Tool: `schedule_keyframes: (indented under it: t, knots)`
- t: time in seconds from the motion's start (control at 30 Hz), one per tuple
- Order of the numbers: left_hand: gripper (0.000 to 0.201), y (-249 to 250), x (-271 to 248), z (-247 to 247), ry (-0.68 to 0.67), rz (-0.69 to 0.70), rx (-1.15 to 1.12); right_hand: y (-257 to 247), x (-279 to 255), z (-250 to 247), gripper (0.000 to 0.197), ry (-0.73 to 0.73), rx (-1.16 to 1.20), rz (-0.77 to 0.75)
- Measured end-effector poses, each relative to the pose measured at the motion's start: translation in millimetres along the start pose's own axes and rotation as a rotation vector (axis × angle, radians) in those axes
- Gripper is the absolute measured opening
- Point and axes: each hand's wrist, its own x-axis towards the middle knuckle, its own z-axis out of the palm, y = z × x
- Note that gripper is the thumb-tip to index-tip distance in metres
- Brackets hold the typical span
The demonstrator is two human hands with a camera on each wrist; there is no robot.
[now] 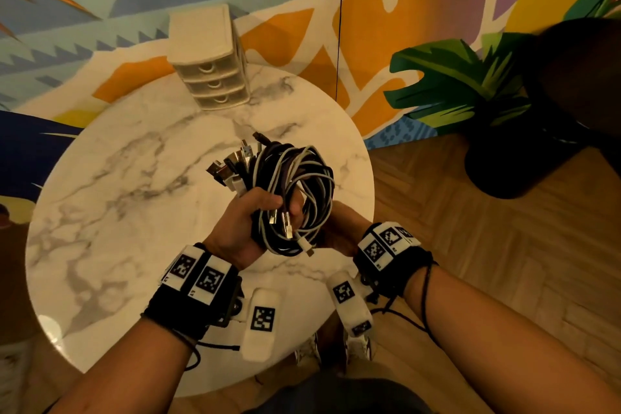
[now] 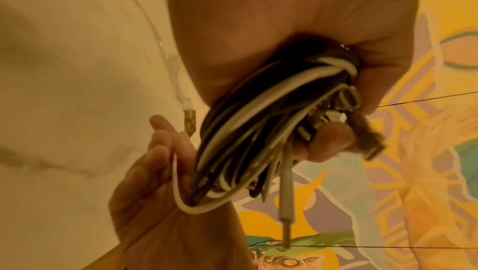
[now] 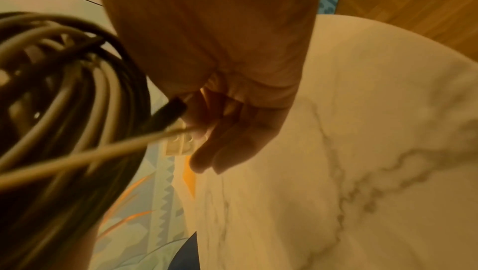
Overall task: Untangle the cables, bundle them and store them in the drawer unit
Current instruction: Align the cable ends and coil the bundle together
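Between both hands, above round white marble tabletop (image 1: 111, 185): coiled bundle of black and white cables (image 1: 295, 191). Left hand (image 1: 242, 222) fingers clenched round coil's near side, likely keeping loops from springing apart. Right hand (image 1: 339, 228) supports coil from beyond, fingers (image 3: 214, 151) loosely curled against white plug; grasp uncertain. Metal connector ends fan out past left fingertips. Beige three-drawer plastic unit (image 1: 210, 57), drawers closed, well beyond fingers.
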Motion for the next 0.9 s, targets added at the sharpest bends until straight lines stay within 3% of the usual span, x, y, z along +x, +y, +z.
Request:
schedule_keyframes:
  t: [0.13,0.23,0.33,0.5,0.63,0.73,0.9]
  knots:
    - [0.034,-0.1,-6.1,-3.8,-0.037,-0.019,-0.048,-8.4,3.1,4.1,0.033,-0.046,-0.037,-0.020]
    - [0.034,5.5,-8.2,-7.7,-0.029,-0.025,-0.069,-11.0,-1.2,6.4,0.035,-0.169,0.140,-0.009]
    - [0.024,4.2,-10.1,-12.9,0.033,-0.010,-0.042,-18.7,-6.8,7.8,0.045,-0.211,0.334,-0.014]
    - [0.030,6.4,-8.1,-25.4,0.177,-0.035,0.001,-20.2,-5.7,21.4,0.075,-0.246,0.277,-0.120]
    - [0.006,10.6,-1.4,-31.4,0.357,0.010,0.119,-18.7,-1.4,26.5,0.056,-0.132,0.171,-0.184]
    - [0.016,8.6,2.0,-29.1,0.512,0.082,0.216,-19.2,-0.1,24.4,0.039,-0.044,0.101,-0.210]
    - [0.024,-3.3,6.6,-22.3,0.603,0.093,0.200,-17.9,0.5,16.8,0.032,0.011,0.062,-0.232]
